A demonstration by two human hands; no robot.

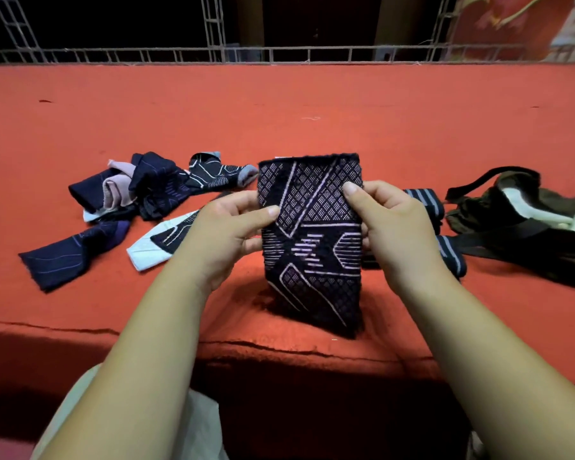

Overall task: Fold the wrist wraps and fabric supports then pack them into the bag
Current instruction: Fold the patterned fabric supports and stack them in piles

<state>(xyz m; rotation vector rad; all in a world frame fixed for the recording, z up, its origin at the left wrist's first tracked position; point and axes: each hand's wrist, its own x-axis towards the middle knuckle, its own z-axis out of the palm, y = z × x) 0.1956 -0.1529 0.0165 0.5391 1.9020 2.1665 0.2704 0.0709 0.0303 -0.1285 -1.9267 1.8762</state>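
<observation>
I hold a dark navy fabric support (312, 247) with a pale lilac diamond pattern upright above the red surface. My left hand (226, 230) pinches its left edge, thumb in front. My right hand (389, 224) pinches its right edge, thumb on the front face. A heap of dark and pink supports (140, 187) lies to the left, with one loose navy piece (70, 254) and a white-edged one (160, 240) nearer me. Rolled grey-striped wrist wraps (445, 250) lie behind my right hand. The dark olive bag (525, 220) lies open at the right.
The red cloth-covered surface (312, 111) stretches far back to a metal railing (279, 54). Its front edge (279, 346) runs just below the held support. The bag's black straps (498, 247) trail left toward the wraps.
</observation>
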